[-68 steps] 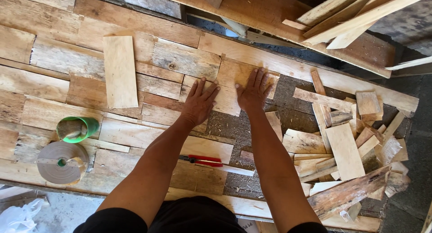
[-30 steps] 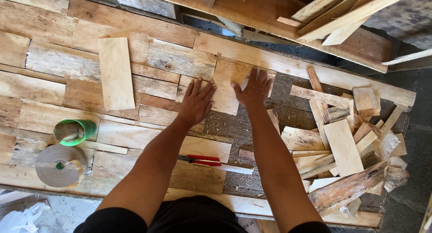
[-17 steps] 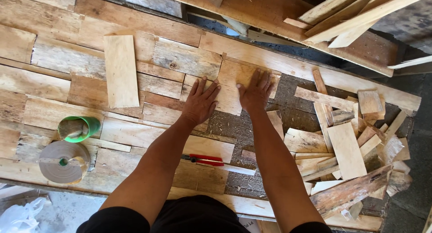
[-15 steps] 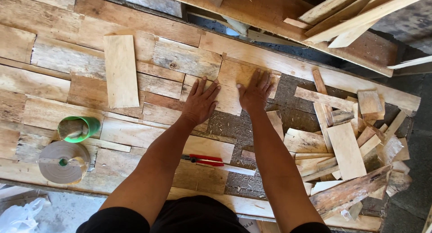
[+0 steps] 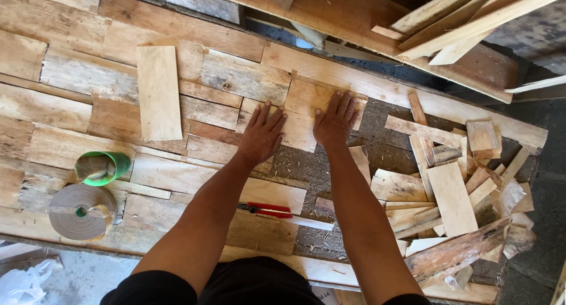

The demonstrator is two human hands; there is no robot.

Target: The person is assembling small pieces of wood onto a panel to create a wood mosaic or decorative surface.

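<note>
Both hands lie flat, fingers spread, gripping nothing, on a pale board (image 5: 306,113) mid-table. The left hand (image 5: 261,134) covers its near-left corner, the right hand (image 5: 334,121) its right end; the board runs left-right, under both palms alike.

Your left hand (image 5: 261,137) and right hand (image 5: 334,122) press flat, fingers spread, on a pale wood piece (image 5: 302,113) set among the patchwork boards. Red-handled cutter (image 5: 268,209) lies between your forearms. Green cup (image 5: 101,167) and tape roll (image 5: 81,212) at left; scrap offcuts (image 5: 457,193) piled right.
</note>
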